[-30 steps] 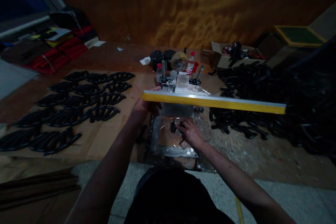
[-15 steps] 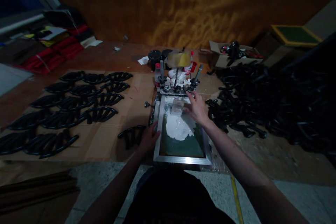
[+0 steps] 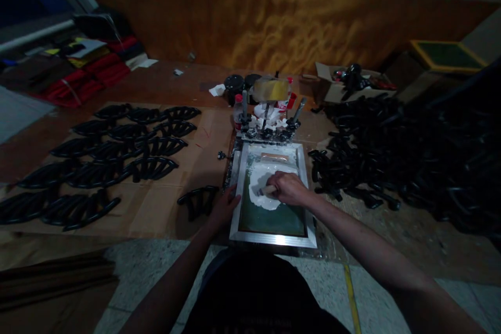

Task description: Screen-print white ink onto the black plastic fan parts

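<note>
A screen-printing frame (image 3: 274, 240) with a metal rim lies in front of me, its mesh dark green. White ink (image 3: 260, 173) is spread in a thick patch over its middle. My right hand (image 3: 288, 188) is closed around a small scraper (image 3: 268, 190) with a light brown handle; its tip is over the ink and somewhat blurred. At the left rim, my left hand (image 3: 225, 206) grips the frame's edge, with part of its fingers in shadow. A squeegee (image 3: 275, 157) with a wooden bar rests on the mesh at the far end, beyond the ink.
Black curved, ribbed plastic parts (image 3: 152, 168) lie in rows on cardboard at left, and one part (image 3: 198, 202) is beside my left hand. A heap of black parts (image 3: 360, 151) fills the right. Behind the frame stand clamps (image 3: 270, 133), a bottle (image 3: 238, 109) and dark tubs (image 3: 234, 86).
My right hand has moved from the frame's far end toward me, over the ink, and its fingers have closed on the scraper. The squeegee now shows clearly at the far end. My left hand stays.
</note>
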The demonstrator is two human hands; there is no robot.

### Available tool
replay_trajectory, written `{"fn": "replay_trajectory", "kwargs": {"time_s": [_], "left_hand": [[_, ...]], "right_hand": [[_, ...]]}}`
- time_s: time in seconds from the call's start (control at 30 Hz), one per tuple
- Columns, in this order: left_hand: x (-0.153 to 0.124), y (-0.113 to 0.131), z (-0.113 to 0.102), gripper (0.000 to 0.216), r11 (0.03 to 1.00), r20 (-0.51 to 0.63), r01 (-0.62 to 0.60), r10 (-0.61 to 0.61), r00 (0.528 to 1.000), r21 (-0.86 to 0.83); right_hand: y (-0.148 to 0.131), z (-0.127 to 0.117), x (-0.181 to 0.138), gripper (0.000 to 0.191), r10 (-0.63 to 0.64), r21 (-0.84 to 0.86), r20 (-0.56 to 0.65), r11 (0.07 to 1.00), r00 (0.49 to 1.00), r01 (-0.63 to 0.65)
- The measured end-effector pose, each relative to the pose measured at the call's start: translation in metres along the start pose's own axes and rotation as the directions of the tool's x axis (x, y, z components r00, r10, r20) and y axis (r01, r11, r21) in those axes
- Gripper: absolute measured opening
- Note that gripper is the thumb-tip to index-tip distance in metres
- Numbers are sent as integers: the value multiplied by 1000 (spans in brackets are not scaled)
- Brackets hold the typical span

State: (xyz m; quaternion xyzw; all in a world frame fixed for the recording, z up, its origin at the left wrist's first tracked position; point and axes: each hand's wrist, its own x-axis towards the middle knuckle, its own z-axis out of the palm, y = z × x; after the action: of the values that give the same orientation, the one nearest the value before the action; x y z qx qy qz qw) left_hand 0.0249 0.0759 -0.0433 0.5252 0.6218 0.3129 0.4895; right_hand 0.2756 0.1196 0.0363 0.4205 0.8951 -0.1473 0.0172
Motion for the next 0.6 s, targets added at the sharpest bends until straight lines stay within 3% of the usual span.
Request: {"fn": "replay_trajectory", "kwargs": {"time_s": [0.1, 0.2, 0.3, 0.4, 0.5, 0.6], "left_hand": [[-2, 4, 0, 61, 998, 22, 56, -56, 998, -16], [-5, 8, 0, 61, 997, 20, 62, -61, 998, -39], [-6, 12, -2, 68, 994, 38, 84, -81, 996, -75], [-11, 27, -12, 76, 994, 60, 77, -72, 996, -83], [-16, 52, -24, 66, 997, 5, 9, -9, 1000, -76], [-15, 83, -32, 49, 989, -118, -113, 102, 988, -95]], "right_hand": [[-4, 22, -6, 28, -30, -16, -135, 999, 990, 28], [-8, 37, -18, 33, -94, 52, -125, 994, 988, 101], [-7, 21, -6, 35, -1, 120, -123, 993, 992, 15], [4, -18, 23, 54, 164, 108, -202, 984, 966, -144], [34, -57, 34, 56, 325, 92, -320, 946, 890, -312], [80, -73, 10, 42, 515, 228, -479, 855, 711, -466]]}}
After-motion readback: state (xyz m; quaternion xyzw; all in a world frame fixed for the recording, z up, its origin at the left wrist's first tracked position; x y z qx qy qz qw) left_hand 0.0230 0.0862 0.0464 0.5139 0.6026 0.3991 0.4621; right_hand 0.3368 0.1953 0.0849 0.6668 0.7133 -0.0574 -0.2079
